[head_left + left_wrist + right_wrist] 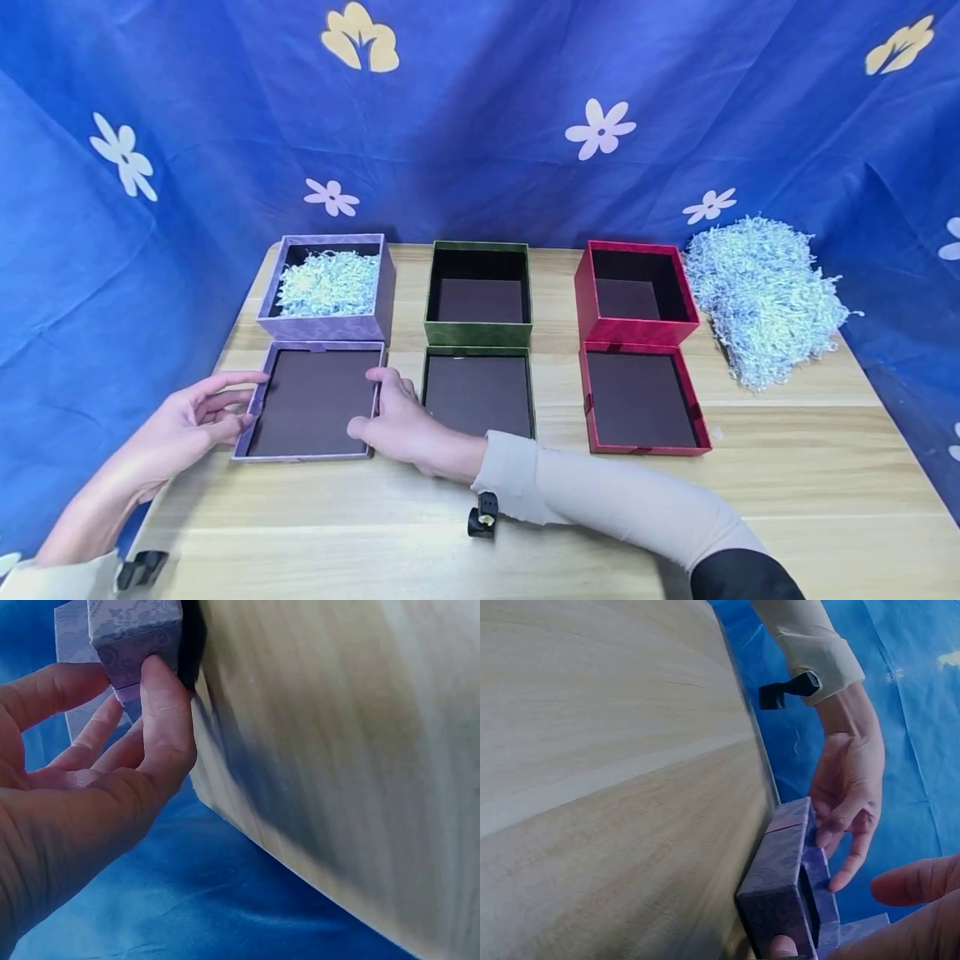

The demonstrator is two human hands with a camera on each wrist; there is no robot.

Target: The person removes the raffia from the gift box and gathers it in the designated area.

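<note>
A purple patterned box lid lies with its dark inside facing up, between my two hands. My left hand holds its left side; in the left wrist view, thumb and forefinger sit at a corner of the lid. At the opposite side, my right hand grips the wall, with fingertips over the rim. Only part of that hand shows in the right wrist view. Just behind the lid stands the matching purple box, with pale blue shredded paper inside.
A green box and a red box stand in line, both without filling. In front of them lie a green lid and a red lid. A heap of pale blue shredded paper sits at the right. Blue cloth hangs behind.
</note>
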